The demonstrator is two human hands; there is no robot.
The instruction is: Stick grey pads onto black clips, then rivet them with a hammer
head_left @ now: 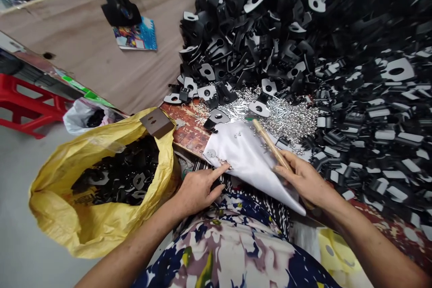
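Note:
My right hand point(300, 175) is wrapped round a light wooden stick point(270, 144), whose far end lies near a small green patch at the edge of the metal parts. With its index finger stretched out and thumb apart, my left hand point(199, 189) touches the near edge of a white cloth point(249, 157). A few tiny metal bits lie by that fingertip, too small to name. The cloth spreads over the table edge, and a round metal disc point(211, 153) rests on its left corner. Beyond it is a heap of small silver metal pins point(290, 119).
Black plastic clip parts point(236, 49) with grey faces pile up behind and to the right. At left stands a yellow sack point(60, 166) of similar parts, a brown block point(157, 122) on its rim. A wooden board point(165, 22) walls the table's left; a red stool point(30, 99) stands beyond.

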